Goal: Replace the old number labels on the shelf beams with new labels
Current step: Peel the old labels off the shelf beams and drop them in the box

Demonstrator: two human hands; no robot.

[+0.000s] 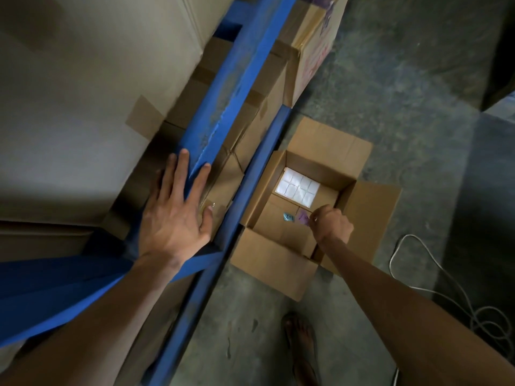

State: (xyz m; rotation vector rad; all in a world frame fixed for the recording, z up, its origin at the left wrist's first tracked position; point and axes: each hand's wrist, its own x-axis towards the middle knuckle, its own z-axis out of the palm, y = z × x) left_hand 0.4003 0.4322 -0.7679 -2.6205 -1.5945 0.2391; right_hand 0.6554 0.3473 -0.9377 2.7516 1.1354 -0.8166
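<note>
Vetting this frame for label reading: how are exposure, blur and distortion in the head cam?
Head view: dim overall, with the white label sheet in the open cardboard box blown out, so no print reads; soft blur on the right hand and the purple slip beside it; wide-angle bend in the blue shelf beam; the left hand on it is fairly sharp; upper-left cartons are murky.

Head view — steeply downward, near hands (178,215)

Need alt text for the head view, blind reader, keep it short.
A person's right hand reaches into an open cardboard box on the floor, fingers curled beside a small purple label, with a white label sheet deeper inside. The left hand rests flat on a blue shelf beam stacked with boxes.
</note>
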